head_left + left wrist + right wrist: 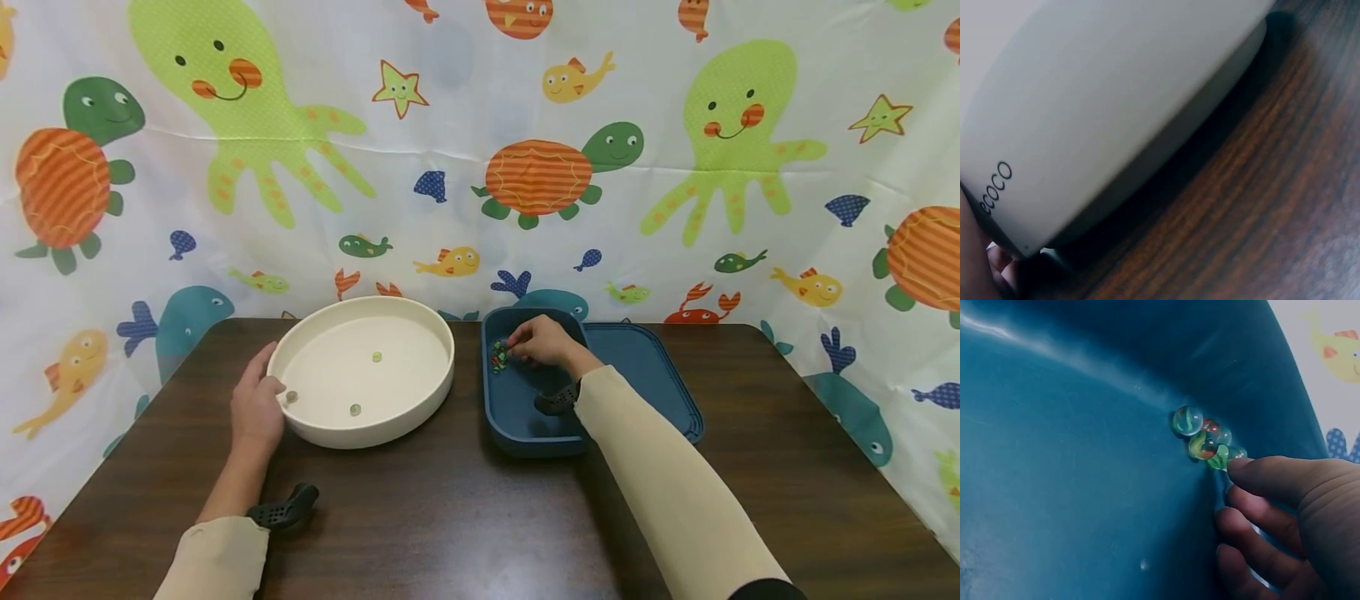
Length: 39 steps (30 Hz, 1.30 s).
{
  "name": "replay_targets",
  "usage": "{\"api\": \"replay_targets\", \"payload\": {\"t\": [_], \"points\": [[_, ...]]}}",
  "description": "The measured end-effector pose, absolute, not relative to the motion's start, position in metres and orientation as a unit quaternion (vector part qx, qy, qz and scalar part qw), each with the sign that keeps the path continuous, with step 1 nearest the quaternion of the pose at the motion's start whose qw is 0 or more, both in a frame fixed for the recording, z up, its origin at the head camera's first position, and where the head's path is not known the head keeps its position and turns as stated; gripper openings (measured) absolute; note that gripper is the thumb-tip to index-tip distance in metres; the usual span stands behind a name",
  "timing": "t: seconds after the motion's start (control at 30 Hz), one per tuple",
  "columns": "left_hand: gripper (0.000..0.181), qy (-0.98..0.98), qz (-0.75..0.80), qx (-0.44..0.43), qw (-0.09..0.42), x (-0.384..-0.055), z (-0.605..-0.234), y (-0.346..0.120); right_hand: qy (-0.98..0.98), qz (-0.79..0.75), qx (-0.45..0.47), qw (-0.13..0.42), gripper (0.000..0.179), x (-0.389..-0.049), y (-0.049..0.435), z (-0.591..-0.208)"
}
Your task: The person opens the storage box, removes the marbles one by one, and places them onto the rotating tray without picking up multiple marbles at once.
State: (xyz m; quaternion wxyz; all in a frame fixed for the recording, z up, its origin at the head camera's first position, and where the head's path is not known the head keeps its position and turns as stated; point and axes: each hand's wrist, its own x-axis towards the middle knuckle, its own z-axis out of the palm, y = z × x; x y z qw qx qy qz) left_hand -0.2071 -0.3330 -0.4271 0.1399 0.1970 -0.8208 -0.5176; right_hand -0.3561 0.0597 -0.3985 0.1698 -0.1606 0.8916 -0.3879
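My left hand holds the left side of a round cream tray, thumb at the rim and fingers along the outside. In the left wrist view the tray's side bears dark lettering. Three small glass marbles lie inside it, one near my thumb. My right hand reaches into a blue rectangular bin. Several clear marbles with green and red swirls are clustered along the bin's wall. My right thumb tip touches a green marble at the cluster's edge; whether a finger behind pinches one is hidden.
A flat blue lid or tray lies to the right of the bin, partly under my right forearm. The dark wooden table carries everything. Behind its back edge hangs a white curtain printed with sea animals.
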Motion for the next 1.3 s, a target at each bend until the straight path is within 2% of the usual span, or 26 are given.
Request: {"api": "replay_targets", "payload": {"t": [1.07, 1.3], "points": [[0.068, -0.815, -0.523, 0.203, 0.145, -0.2058, -0.4289, -0.3319, 0.908, -0.342, -0.191, 0.148, 0.017, -0.3555, 0.0506, -0.4002], [0.069, -0.814, -0.524, 0.203, 0.148, -0.2050, -0.4283, -0.3306, 0.902, -0.366, -0.174, 0.150, 0.017, -0.3559, 0.0540, -0.3994]]}}
